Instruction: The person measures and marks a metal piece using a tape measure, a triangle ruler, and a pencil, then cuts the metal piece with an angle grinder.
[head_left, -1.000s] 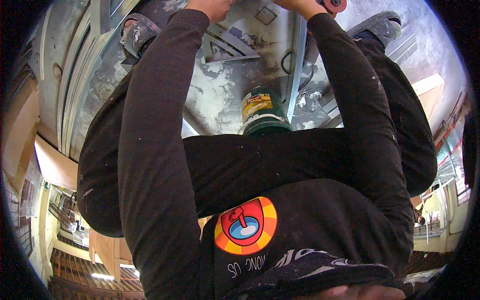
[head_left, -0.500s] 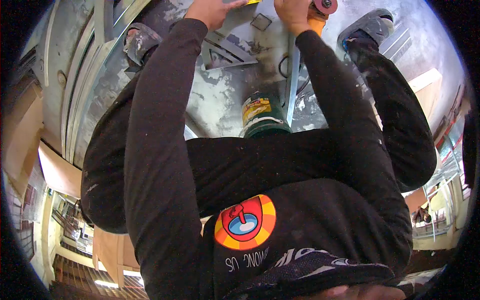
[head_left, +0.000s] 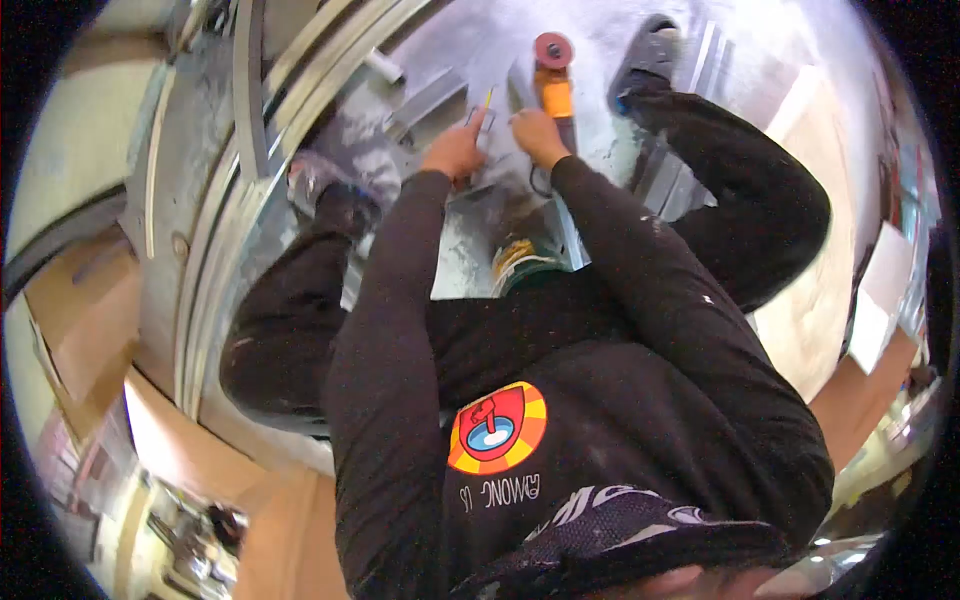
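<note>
My left hand [head_left: 455,152] is closed round a thin yellow strip [head_left: 489,98] that pokes up past the fingers; its kind is too blurred to tell. Close by on the right, my right hand [head_left: 537,137] has its fingers curled on a grey metal profile [head_left: 519,85], which runs back toward my body under the forearm. Right beside that hand lies an orange angle grinder [head_left: 555,92] with a reddish disc, apart from the fingers. A short metal channel piece [head_left: 428,103] lies beyond my left hand.
A dark green bucket [head_left: 530,272] with a yellow label stands between my legs. Long metal profiles [head_left: 215,235] run along the left. A wooden board [head_left: 820,250] lies at the right, and my sandalled foot [head_left: 650,60] rests past the grinder.
The view has shifted, so both hands and the grinder now sit lower in the picture and in full sight. My hands appear closer together.
</note>
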